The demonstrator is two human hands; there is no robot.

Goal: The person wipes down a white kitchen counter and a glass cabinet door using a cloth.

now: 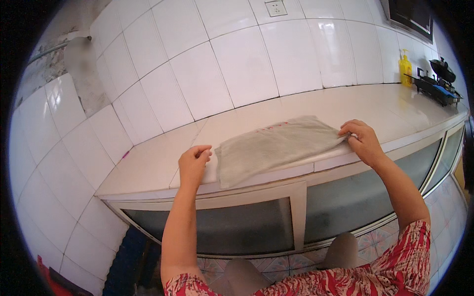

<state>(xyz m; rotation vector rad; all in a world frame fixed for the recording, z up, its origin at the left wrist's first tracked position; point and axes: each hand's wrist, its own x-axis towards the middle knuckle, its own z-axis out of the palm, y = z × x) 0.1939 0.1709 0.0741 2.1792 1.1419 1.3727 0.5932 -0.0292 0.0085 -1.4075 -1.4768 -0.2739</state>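
Note:
A grey folded garment point(274, 147) lies flat on the white tiled counter point(153, 163), with a strip of pink marks along its far edge. My left hand point(194, 164) pinches the cloth's left edge, fingers closed on it. My right hand point(362, 140) grips the cloth's right end near the counter's front edge. The cloth stretches between both hands and hangs slightly over the front edge at its near left corner.
White wall tiles rise behind the counter, with a socket point(275, 7) high up. A yellow pump bottle point(405, 68) and a black gas stove point(438, 83) stand at the far right. Dark glass cabinet doors point(237, 228) sit below the counter.

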